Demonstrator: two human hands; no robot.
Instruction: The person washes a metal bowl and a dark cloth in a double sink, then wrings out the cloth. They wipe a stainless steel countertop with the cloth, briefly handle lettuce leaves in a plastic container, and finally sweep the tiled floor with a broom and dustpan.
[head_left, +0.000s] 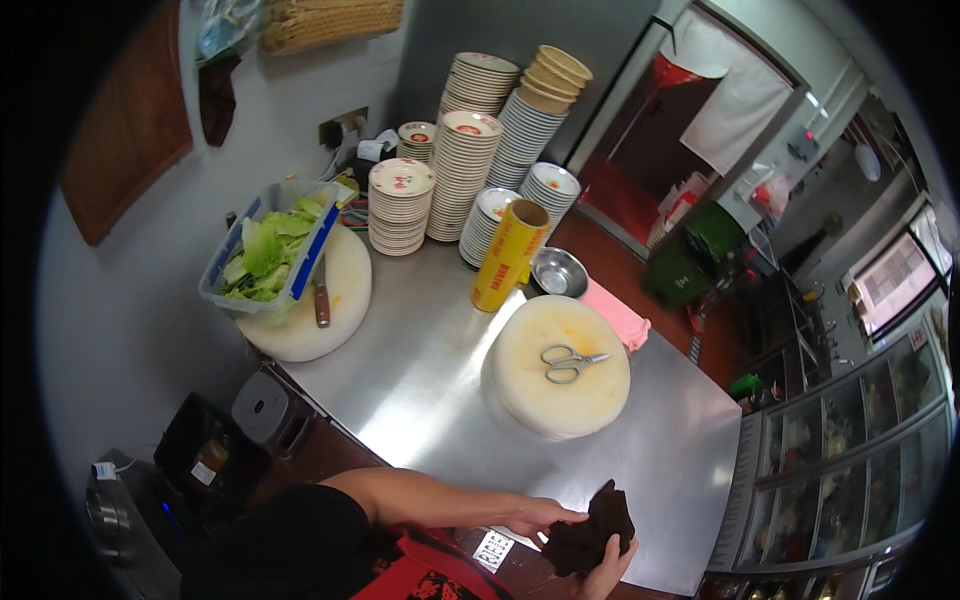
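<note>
A dark brown cloth (597, 528), crumpled, is held between both my hands at the near edge of the steel table. My left hand (541, 516) pinches its left side. On its lower right side, my right hand (609, 573) grips it with the thumb on top. Beyond the hands stands a thick round white chopping block (545, 385), nearest to the cloth. Grey-handled scissors (567, 364) lie on that block with their blades pointing right.
On the steel table (420, 370) stand stacked plates (466, 170), a yellow roll (508, 262), a metal bowl (558, 272) and a pink cloth (614, 312). At the left, a second block (345, 270) carries a lettuce tub (272, 245) and a knife (321, 303). A glass-fronted cabinet (840, 470) stands right.
</note>
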